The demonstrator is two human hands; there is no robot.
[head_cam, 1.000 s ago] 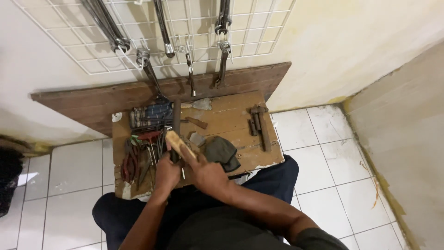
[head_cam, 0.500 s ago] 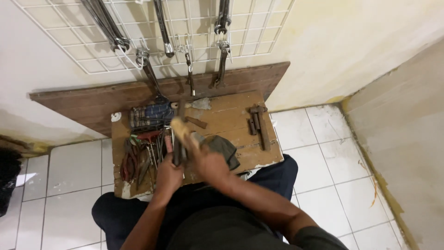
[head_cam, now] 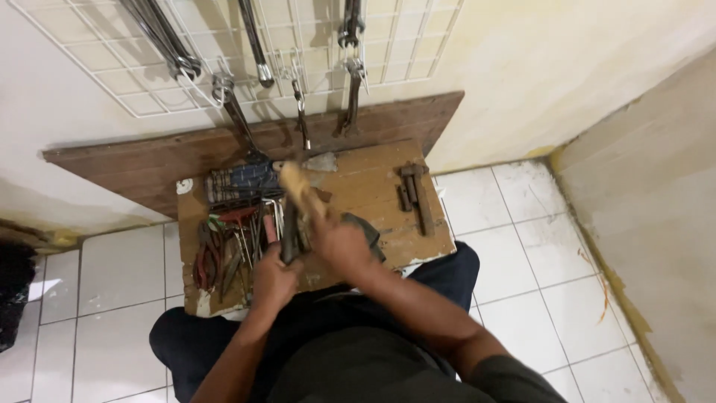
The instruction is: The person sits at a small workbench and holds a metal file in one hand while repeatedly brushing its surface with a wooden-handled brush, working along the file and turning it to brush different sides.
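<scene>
To the left of the left hand lies a heap of pliers (head_cam: pixel 212 254) with red and dark handles, on the bare edge of a worn wooden board (head_cam: pixel 373 175) that rests on the white tiled floor (head_cam: pixel 119 269). Just beyond that hand, further from the person, a rack of small dark tools (head_cam: pixel 242 183) sits on the board.

The left hand (head_cam: pixel 274 280) is clenched around a dark metal tool (head_cam: pixel 289 235), which stands nearly upright out of the fist, among the loose tools. Just to its right, the right hand (head_cam: pixel 344 242) is closed on the lower end of a light wooden handle (head_cam: pixel 298 186); the handle slants up and to the left from the fist, over the board, and its far end is blurred. The two hands are close together, almost touching.

Just right of the right hand, partly under it, lies a dark greenish cloth (head_cam: pixel 371 235). Well to the right of it, a rusty hammer-like tool (head_cam: pixel 414 194) lies flat on the board. Above both hands, long wrenches (head_cam: pixel 168 41) hang from a white wire grid (head_cam: pixel 97 67) on the wall.
</scene>
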